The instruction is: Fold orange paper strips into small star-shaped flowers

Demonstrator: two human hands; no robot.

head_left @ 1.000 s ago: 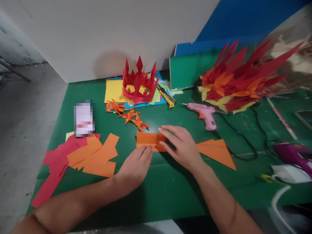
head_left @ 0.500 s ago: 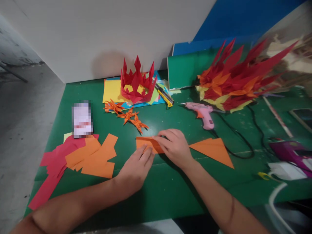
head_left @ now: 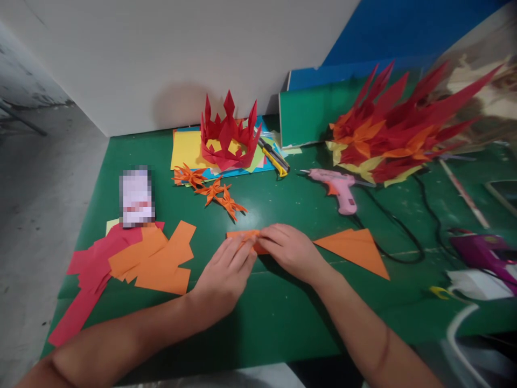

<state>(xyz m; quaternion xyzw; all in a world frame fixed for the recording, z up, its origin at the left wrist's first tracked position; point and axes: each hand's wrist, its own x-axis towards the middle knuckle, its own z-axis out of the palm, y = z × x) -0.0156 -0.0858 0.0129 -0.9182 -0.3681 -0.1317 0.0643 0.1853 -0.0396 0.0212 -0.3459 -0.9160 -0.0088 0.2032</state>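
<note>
A piece of orange paper [head_left: 262,250] lies folded over along its length on the green table, between both hands. My left hand [head_left: 224,275] presses the fold down with its fingertips and grips the paper's near side. Fingers bent together, my right hand [head_left: 293,253] pinches the same paper at its right part, hiding that end. Just right of this hand rests an orange paper cone [head_left: 357,250], its point toward the hand. Beyond the hands lie several orange paper flowers [head_left: 214,191].
Orange strips [head_left: 161,261] and red strips [head_left: 97,261] are piled at left below a phone [head_left: 137,196]. Behind stand a red paper crown [head_left: 228,153] and a yellow cutter [head_left: 274,159]. A pink glue gun [head_left: 339,188] with its cord and a red-orange paper headpiece [head_left: 391,134] are at right.
The raised far edge of the orange paper has been folded down toward me. My left fingers have moved up onto the fold, and my right hand has shifted slightly down.
</note>
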